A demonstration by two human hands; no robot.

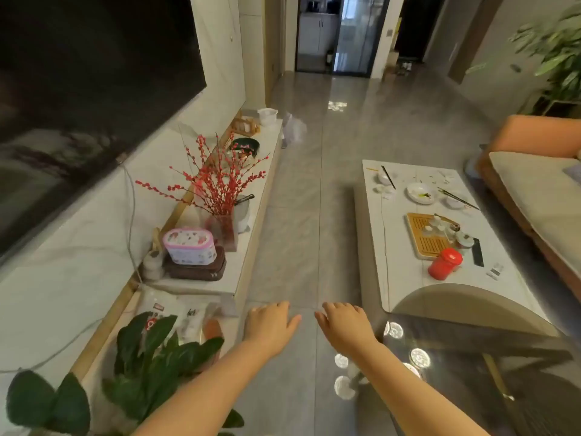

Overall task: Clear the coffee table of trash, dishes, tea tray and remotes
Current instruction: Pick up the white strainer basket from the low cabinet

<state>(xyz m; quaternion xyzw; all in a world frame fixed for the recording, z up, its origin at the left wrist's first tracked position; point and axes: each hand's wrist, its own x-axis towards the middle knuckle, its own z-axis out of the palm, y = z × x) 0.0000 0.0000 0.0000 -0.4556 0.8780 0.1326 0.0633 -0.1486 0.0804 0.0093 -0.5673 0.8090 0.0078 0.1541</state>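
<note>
White table (393,247) lies ahead to our right, tray (421,234), dishes (420,193) and remote (477,252) on it; left hand (268,325) and right hand (344,327) hang relaxed, holding nothing; we should step closer, lifting dishes first.

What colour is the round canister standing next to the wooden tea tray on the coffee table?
Red, lid and body alike: the round canister shows best in the head view.

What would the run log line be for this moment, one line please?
stage: approach | left hand: open, empty | right hand: open, empty | coffee table: uncleared | tea tray, red canister, plate: untouched
</note>
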